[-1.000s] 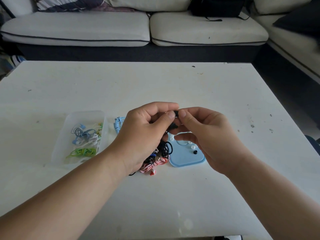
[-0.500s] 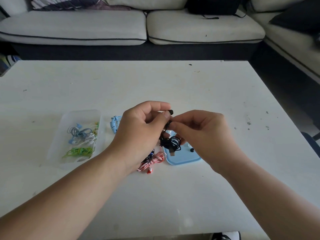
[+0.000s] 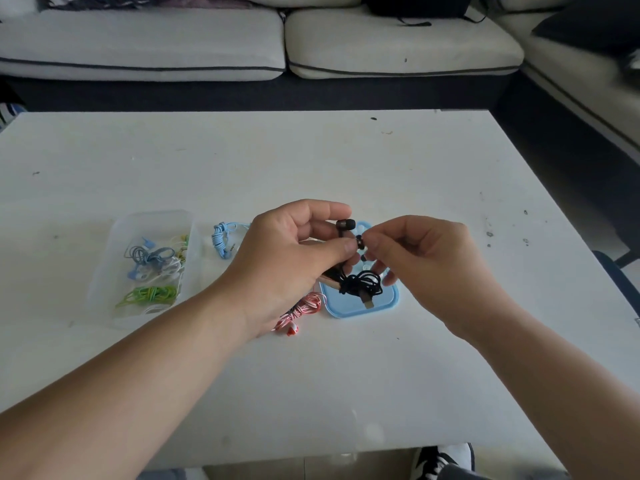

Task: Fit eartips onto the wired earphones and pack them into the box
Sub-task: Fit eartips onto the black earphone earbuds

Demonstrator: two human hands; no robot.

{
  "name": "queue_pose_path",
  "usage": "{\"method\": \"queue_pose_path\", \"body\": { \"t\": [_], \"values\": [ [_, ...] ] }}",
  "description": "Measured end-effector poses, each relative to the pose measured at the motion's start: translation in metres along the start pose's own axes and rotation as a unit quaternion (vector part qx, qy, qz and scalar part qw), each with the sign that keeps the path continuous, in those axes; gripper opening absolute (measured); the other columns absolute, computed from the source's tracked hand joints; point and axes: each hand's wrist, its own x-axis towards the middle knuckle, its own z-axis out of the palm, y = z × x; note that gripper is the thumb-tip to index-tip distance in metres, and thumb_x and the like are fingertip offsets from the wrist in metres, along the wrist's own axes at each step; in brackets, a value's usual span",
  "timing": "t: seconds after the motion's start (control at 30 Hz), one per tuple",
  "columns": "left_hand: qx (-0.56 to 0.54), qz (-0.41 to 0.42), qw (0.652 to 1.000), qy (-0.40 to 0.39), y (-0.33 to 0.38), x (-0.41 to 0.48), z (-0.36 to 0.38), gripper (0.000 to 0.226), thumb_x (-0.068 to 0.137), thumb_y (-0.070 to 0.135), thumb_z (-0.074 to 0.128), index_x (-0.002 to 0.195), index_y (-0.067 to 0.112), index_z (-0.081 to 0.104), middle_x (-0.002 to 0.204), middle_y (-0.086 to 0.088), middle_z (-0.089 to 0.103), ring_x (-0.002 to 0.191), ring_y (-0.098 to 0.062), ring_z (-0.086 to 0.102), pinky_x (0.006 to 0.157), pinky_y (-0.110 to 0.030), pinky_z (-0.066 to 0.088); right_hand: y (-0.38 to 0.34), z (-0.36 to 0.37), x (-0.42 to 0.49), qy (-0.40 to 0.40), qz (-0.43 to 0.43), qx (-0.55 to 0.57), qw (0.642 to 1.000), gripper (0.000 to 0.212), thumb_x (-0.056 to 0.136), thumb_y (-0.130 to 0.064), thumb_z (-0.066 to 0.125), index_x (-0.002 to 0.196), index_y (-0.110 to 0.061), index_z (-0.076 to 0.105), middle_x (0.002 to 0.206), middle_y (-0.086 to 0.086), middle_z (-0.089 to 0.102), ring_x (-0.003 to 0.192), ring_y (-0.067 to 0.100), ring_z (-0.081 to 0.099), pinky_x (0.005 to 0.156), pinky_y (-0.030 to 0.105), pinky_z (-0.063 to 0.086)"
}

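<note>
My left hand (image 3: 287,258) holds the black wired earphones (image 3: 360,284) above the table; one earbud (image 3: 345,225) sticks up past the index finger and the cable bundle with its plug hangs below. My right hand (image 3: 422,265) pinches a small black eartip (image 3: 360,242) against the second earbud at my left thumb tip. Beneath them lies a light blue tray (image 3: 356,308) with a few loose eartips, partly hidden. The clear plastic box (image 3: 149,268) at the left holds several coiled earphones in blue, white and green.
A light blue coiled earphone (image 3: 223,239) lies right of the box. A red-and-white striped earphone (image 3: 301,311) lies under my left wrist. All of it sits on a white table (image 3: 311,161), with a sofa (image 3: 277,39) behind it. A shoe (image 3: 440,459) shows below the table's near edge.
My hands have drawn slightly apart, uncovering one earbud above my left index finger. The black cable bundle now hangs lower over the blue tray. My right fingers have shifted to the second earbud.
</note>
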Motion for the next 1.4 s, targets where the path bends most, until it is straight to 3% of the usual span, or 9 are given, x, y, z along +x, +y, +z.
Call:
{"method": "queue_pose_path", "body": {
  "t": [0.17,0.27,0.4,0.63,0.87,0.93,1.0,1.1,1.4],
  "values": [
    [-0.005,-0.017,1.0,-0.001,-0.006,-0.002,0.004,0.033,0.088,-0.009,0.073,0.114,0.011,0.071,0.091,-0.01,0.078,0.082,-0.031,0.079,0.072,-0.029,0.061,0.05,0.004,0.012,0.007,0.034,-0.227,0.973,0.014,0.09,-0.013,0.065,0.079,-0.017,0.072,0.071,0.0,0.069,0.061,0.017,0.061,0.053,0.02,0.048],
    [0.002,-0.019,1.0,-0.004,-0.008,-0.004,0.003,0.033,0.088,-0.009,0.073,0.114,0.01,0.071,0.091,-0.013,0.077,0.079,-0.029,0.078,0.072,-0.029,0.06,0.072,0.013,0.014,-0.03,0.056,-0.309,0.949,0.015,0.088,-0.013,0.06,0.078,-0.015,0.071,0.074,0.0,0.068,0.065,0.022,0.064,0.061,0.032,0.056],
    [0.033,-0.018,0.999,-0.011,-0.01,-0.005,0.0,0.03,0.089,-0.006,0.074,0.113,0.013,0.071,0.087,-0.009,0.078,0.078,-0.03,0.078,0.075,-0.032,0.061,0.081,0.016,0.019,-0.019,0.056,-0.32,0.945,0.012,0.085,-0.012,0.06,0.078,-0.014,0.069,0.077,0.003,0.067,0.067,0.025,0.064,0.063,0.04,0.058],
    [0.026,-0.018,0.999,-0.007,-0.006,-0.005,-0.004,0.029,0.089,-0.006,0.073,0.112,0.012,0.071,0.085,-0.009,0.078,0.077,-0.03,0.078,0.072,-0.029,0.061,0.082,0.015,0.026,0.009,0.086,-0.267,0.96,0.008,0.081,-0.011,0.073,0.085,-0.015,0.067,0.077,0.002,0.066,0.059,0.019,0.058,0.054,0.03,0.049],
    [0.041,-0.014,0.999,0.008,-0.005,-0.003,-0.006,0.031,0.089,-0.005,0.074,0.112,0.015,0.072,0.087,-0.008,0.079,0.08,-0.029,0.079,0.073,-0.026,0.059,0.076,0.013,0.024,-0.011,0.064,-0.318,0.946,0.013,0.085,-0.009,0.065,0.074,-0.012,0.071,0.072,0.002,0.07,0.069,0.027,0.069,0.06,0.036,0.057],
    [0.044,-0.015,0.999,0.016,-0.003,0.0,-0.008,0.032,0.089,-0.005,0.074,0.113,0.016,0.072,0.088,-0.008,0.079,0.081,-0.027,0.079,0.071,-0.024,0.059,0.061,0.01,0.024,-0.001,0.078,-0.259,0.963,0.01,0.086,-0.009,0.07,0.077,-0.012,0.073,0.07,0.003,0.072,0.065,0.024,0.069,0.06,0.032,0.056],
    [0.043,-0.013,0.999,0.024,0.0,0.001,-0.009,0.033,0.088,-0.005,0.075,0.113,0.017,0.072,0.089,-0.008,0.079,0.08,-0.024,0.079,0.069,-0.022,0.058,0.037,0.006,0.022,-0.001,0.121,-0.068,0.99,0.004,0.086,-0.003,0.075,0.085,-0.007,0.075,0.073,0.01,0.075,0.062,0.021,0.07,0.062,0.03,0.059],
    [0.042,0.004,0.998,0.037,0.004,0.003,-0.013,0.033,0.088,-0.004,0.076,0.112,0.018,0.073,0.091,-0.006,0.079,0.081,-0.022,0.08,0.072,-0.025,0.06,0.005,0.002,0.018,-0.048,0.15,0.209,0.965,0.013,0.085,0.007,0.074,0.097,0.007,0.072,0.085,0.022,0.073,0.073,0.027,0.073,0.071,0.031,0.061],
    [0.033,0.049,0.998,0.014,0.015,0.004,-0.02,0.034,0.087,-0.002,0.077,0.111,0.022,0.075,0.093,-0.003,0.08,0.087,-0.015,0.077,0.077,-0.019,0.057,-0.018,0.008,0.019,-0.12,0.112,0.296,0.941,0.019,0.078,-0.005,0.072,0.096,0.001,0.072,0.085,0.013,0.071,0.074,0.022,0.07,0.075,0.028,0.061]
  ]
}}
